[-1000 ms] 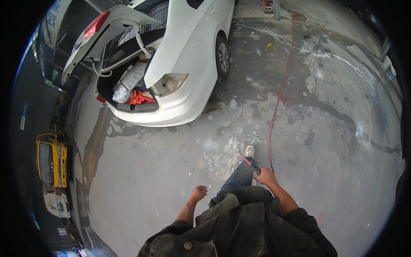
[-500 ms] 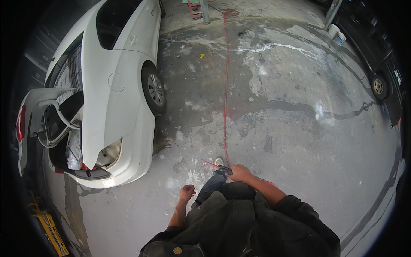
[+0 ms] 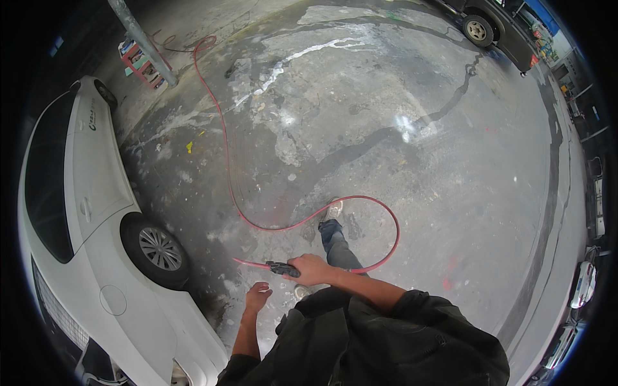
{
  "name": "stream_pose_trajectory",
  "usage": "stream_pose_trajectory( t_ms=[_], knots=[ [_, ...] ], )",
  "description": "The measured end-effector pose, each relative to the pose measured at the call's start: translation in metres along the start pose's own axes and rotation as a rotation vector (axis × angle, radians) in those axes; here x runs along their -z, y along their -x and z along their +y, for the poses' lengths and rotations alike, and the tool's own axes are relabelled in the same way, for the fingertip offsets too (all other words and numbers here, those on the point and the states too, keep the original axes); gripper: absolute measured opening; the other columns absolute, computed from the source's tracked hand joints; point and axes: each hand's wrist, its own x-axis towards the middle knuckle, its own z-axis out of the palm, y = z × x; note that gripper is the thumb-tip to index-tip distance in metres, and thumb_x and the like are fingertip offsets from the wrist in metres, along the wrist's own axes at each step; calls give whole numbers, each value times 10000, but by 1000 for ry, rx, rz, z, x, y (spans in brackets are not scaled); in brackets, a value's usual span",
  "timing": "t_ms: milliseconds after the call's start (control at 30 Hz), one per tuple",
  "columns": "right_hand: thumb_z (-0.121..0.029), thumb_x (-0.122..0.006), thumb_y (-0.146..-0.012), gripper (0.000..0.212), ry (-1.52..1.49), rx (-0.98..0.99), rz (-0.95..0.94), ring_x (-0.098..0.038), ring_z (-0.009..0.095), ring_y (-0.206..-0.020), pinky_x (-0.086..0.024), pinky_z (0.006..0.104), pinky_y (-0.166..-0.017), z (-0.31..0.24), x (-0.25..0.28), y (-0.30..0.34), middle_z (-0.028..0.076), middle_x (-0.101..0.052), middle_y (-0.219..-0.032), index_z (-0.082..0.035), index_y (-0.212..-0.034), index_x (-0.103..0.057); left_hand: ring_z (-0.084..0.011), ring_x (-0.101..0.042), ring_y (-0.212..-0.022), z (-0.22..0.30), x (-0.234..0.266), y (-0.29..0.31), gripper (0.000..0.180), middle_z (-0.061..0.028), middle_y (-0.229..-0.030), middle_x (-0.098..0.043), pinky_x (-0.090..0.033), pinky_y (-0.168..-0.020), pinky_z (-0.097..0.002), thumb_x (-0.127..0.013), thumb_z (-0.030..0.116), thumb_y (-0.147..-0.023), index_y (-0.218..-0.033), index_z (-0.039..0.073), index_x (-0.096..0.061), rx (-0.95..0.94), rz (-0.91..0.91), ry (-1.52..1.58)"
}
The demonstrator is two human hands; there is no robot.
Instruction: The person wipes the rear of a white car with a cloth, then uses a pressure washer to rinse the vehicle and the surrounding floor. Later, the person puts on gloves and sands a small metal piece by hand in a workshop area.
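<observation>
Right hand: the right hand [image 3: 313,269] is out in front of the body, its grip wrapped tight around a dark spray nozzle [image 3: 282,268].
Nozzle: it points to the person's left, lying roughly level, with a short red length sticking out past its tip toward the car.
Hose: a red hose [image 3: 226,161] runs from the held piece, loops wide over the floor to the right of the person's leg, curls back past the shoe, then trails away up the floor to the far corner.
Left hand: the left hand [image 3: 257,298] hangs lower and nearer the body, holding nothing, fingers loosely curled, apart from the nozzle.
Leg and shoe: a leg in blue jeans steps forward between the hose loop and the right hand, the pale shoe [image 3: 333,209] just inside the curve of the hose.
Floor: the concrete floor [image 3: 412,167] is wet and patchy, with pale streaks and a dark crack line running across it.
White car: a white car [image 3: 96,212] stands to the left, its rear wheel [image 3: 158,249] close to the left hand.
Far side: a grey post [image 3: 141,40] and a small red rack [image 3: 140,63] stand where the hose ends; a dark car [image 3: 492,29] is parked at the far right.
</observation>
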Motion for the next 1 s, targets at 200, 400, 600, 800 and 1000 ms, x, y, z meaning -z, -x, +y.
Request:
stream_pose_trajectory(
  t_ms=[200,400,600,800,1000],
  knots=[
    [-435,-594,-928,431,-438,551,471,-615,371,-691,-467,434,-646,-17,248,-113,193,-603,-767,-10,-990,-560,-260,-577,-1144,314,-80,-170,668,-128,-1275,-582,-471,-965,-406,-824,255,-769,-1300,-19,-526,-717,-354,-89],
    [-294,-615,-972,254,-1150,807,717,-566,106,-516,-440,269,-485,-31,514,-116,55,-628,-821,-47,-970,-555,-299,-563,-1179,532,-103,-332,460,-216,-1293,-584,-413,-1027,-398,-617,209,-941,-1293,-76,-538,-394,-28,207],
    [-376,-556,-1002,317,-1347,713,1046,-567,83,-628,-449,238,-574,32,635,-197,19,-624,-917,-60,-1013,-577,-271,-648,-941,596,-30,-517,320,-177,-1040,-698,-488,-863,-370,-515,204,-995,-1095,-54,-676,-709,536,118],
    [-371,-499,-1027,306,-1467,523,1031,-560,113,-718,-445,265,-645,90,738,-321,35,-606,-977,-74,-1070,-557,-394,-641,-880,646,47,-617,269,-233,-959,-676,-506,-790,-450,-626,197,-909,-984,-55,-684,-408,776,-117],
    [-401,-486,-1023,271,-1727,513,1111,-510,133,-699,-447,300,-664,121,889,-435,17,-571,-955,-133,-1043,-522,-382,-585,-980,681,147,-738,313,-141,-999,-670,-467,-822,-503,-618,350,-916,-968,51,-695,-38,1021,-132]
  ],
)
